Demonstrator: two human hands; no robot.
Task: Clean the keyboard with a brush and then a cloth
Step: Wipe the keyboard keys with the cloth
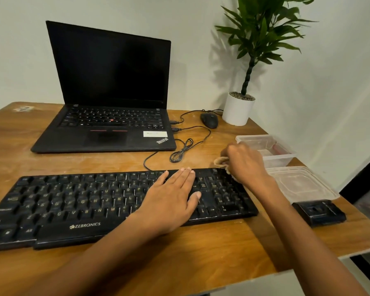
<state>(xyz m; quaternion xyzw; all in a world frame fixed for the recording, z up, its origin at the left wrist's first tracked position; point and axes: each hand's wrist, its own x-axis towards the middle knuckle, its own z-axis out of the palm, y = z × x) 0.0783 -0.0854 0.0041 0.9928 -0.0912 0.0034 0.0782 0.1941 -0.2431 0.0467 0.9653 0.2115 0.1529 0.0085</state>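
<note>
Right fingers (228,151) clench the cloth (220,162) at the keyboard (73,201) far-right corner; left fingers (186,174) lie flat on it. I should wipe lightly, row by row.

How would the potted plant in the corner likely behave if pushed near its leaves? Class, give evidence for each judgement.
It would probably tip rather than slide: the leafy top stands tall above a narrow white pot. The pebbles topping the pot may add low weight and steady it somewhat. Its thin stem looks likely to bend first.
</note>
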